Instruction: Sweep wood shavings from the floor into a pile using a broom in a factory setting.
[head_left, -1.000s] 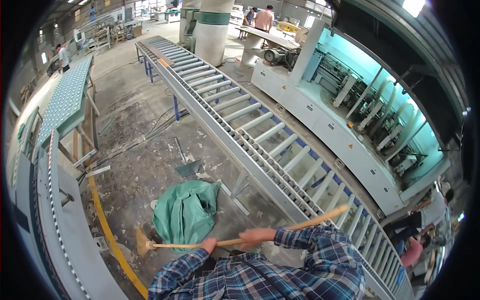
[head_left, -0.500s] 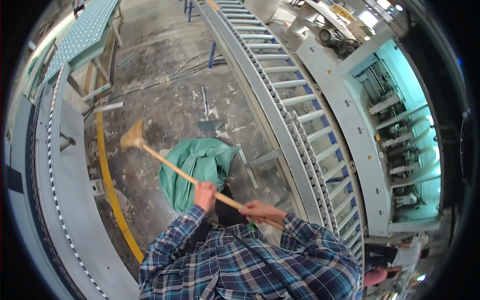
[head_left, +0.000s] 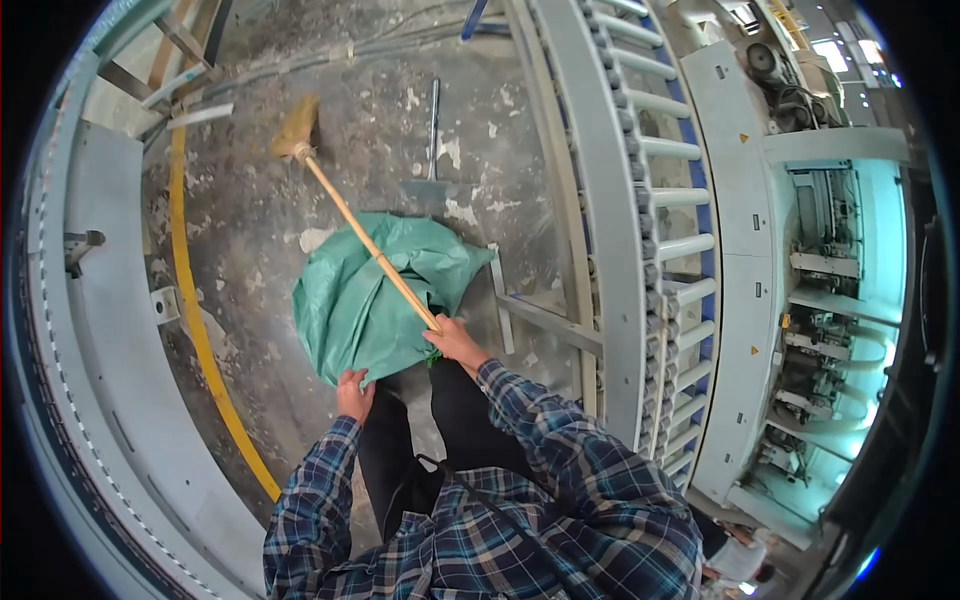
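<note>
My right hand (head_left: 456,340) is closed around the lower end of a broom's wooden handle. The broom (head_left: 345,209) slants away to the upper left, its straw head (head_left: 296,128) over the floor. Beneath the handle lies a big green plastic sack (head_left: 340,305), bulging and creased, just in front of my legs. At the sack's near edge is my left hand (head_left: 354,394), fingers slightly apart, off the broom; whether it touches the plastic is hard to tell. A bit of green string (head_left: 432,357) shows beside my right hand.
Beyond the sack lies a long-handled dustpan (head_left: 428,188) on the stained concrete. A roller conveyor (head_left: 620,230) runs along the right, with a lit machine (head_left: 850,320) behind it. A grey metal frame (head_left: 115,300) and a yellow floor line (head_left: 190,260) are on the left.
My left hand has let go of the broom handle and come down to the sack's near edge. The right hand, still holding the broom, has moved up and left. The view has tilted further down.
</note>
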